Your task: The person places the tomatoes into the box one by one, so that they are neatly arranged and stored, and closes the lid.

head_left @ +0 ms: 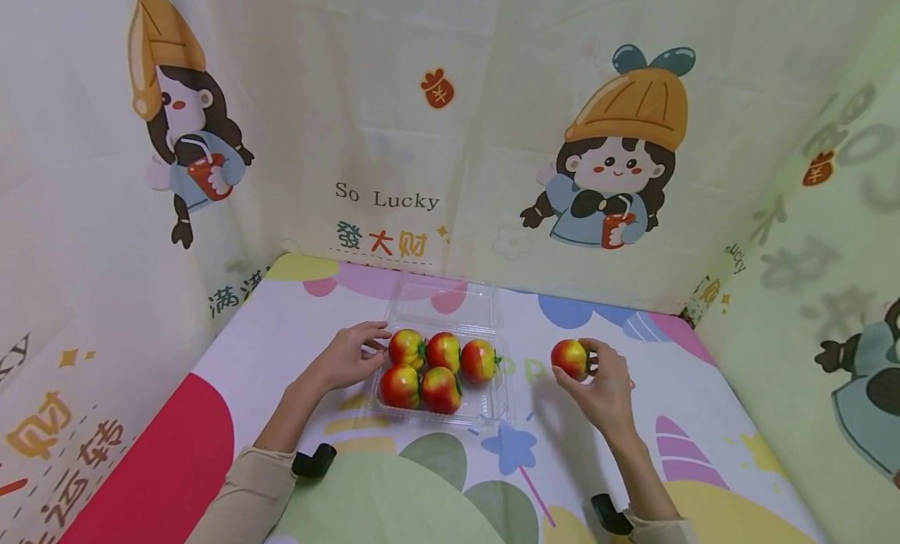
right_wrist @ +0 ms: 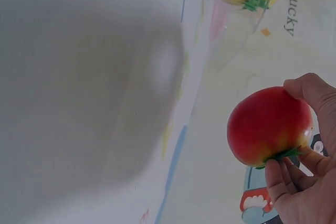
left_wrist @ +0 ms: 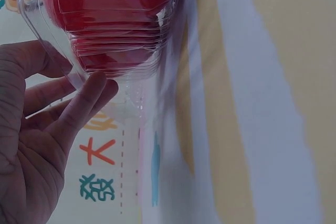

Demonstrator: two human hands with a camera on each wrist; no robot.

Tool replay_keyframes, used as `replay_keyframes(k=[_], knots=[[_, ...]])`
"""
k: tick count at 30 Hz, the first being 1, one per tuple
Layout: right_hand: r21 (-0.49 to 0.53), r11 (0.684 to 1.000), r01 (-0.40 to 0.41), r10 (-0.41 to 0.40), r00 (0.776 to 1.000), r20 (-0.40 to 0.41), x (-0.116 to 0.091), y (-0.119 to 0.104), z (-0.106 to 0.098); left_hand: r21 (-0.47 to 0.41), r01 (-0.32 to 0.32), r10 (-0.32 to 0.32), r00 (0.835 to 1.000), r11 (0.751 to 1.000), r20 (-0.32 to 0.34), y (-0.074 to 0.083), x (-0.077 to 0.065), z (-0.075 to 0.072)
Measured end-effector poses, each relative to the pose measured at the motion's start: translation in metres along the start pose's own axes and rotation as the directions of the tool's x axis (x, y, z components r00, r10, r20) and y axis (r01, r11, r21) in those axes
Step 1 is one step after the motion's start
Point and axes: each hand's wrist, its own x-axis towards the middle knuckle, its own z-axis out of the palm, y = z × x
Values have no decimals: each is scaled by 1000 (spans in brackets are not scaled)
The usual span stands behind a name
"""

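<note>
A clear plastic box [head_left: 492, 409] lies on the table with its lid [head_left: 443, 303] folded back at the far side. Several glossy red-and-yellow fruits [head_left: 441, 389] with green leafy tops sit inside in two rows; the front right part holds none. My left hand [head_left: 351, 355] holds the box's left edge, its fingertips on the clear rim in the left wrist view. Off to the right of the box, my right hand [head_left: 605, 384] grips one more such fruit [right_wrist: 269, 124] above the table. The thumb presses one side of it and the fingers reach its green top.
A printed cloth [head_left: 394, 481] covers the table. Patterned fabric walls [head_left: 478, 137] stand behind it and on both sides. Black wrist-worn pieces [head_left: 314, 461] show at both sleeves. The right hand's fruit casts a soft shadow on the table.
</note>
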Motion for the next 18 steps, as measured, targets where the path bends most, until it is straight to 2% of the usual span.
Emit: replay_keyframes(k=[12, 18], knots=[[31, 997, 75, -75, 997, 4, -6, -12, 9, 0, -8, 8, 1000, 1000, 1, 0, 0, 0], [44, 997, 60, -61, 998, 32, -11, -21, 12, 3, -6, 6, 1000, 1000, 1, 0, 1, 0]])
